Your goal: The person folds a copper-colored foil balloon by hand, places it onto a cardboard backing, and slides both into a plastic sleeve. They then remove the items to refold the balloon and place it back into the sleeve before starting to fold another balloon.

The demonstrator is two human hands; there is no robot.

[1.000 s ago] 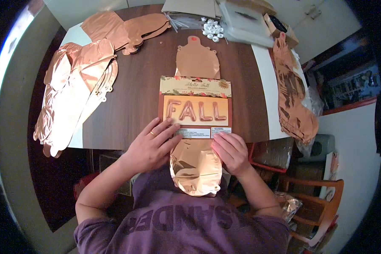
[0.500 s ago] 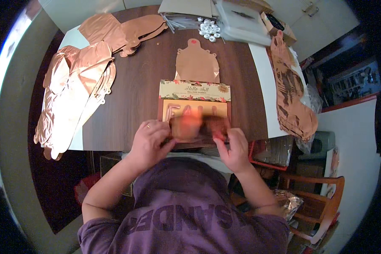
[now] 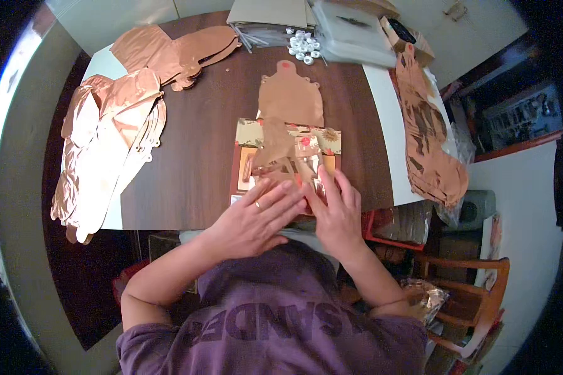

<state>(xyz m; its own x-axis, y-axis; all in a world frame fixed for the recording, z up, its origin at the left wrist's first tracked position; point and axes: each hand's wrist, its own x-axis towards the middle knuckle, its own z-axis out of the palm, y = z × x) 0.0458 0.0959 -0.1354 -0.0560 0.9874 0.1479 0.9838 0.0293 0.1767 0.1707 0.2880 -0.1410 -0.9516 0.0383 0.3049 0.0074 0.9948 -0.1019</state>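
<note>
A copper foil balloon, partly folded, lies over the printed card package near the table's front edge. My left hand lies with extended fingers across the lower part of the foil. To its right my right hand has its fingers spread, its fingertips touching the foil's lower right part. The two hands meet near the middle. Beyond the package rests a flat copper foil piece with a red mark at its top. The hands hide the foil's lower end.
Stacks of copper foil balloons cover the table's left side. More foil lies at the right edge. White ribbon rolls, thin straws and a clear plastic bag sit at the back. A wooden chair stands at the lower right.
The foil between my hands has come down over the package and covers much of its print. My left hand has moved right and flattened; my right hand's fingers have opened out.
</note>
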